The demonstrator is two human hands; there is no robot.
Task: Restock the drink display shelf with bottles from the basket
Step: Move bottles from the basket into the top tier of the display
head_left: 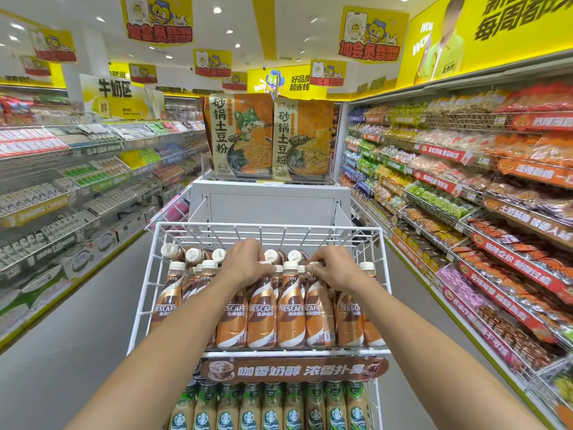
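A white wire display shelf stands in front of me, its top tier filled with brown and white Nescafe coffee bottles standing upright in rows. My left hand rests on the white caps of bottles in the middle of the tier, fingers curled over one cap. My right hand pinches the cap of a bottle just right of centre. Several bottles at the back lie tilted. No basket shows in view.
A lower tier holds green-labelled Starbucks bottles under a brown sign strip. Behind the shelf stands a white stand topped with large noodle packs. Stocked snack shelves line the right, dairy shelves the left, with grey aisle floor between.
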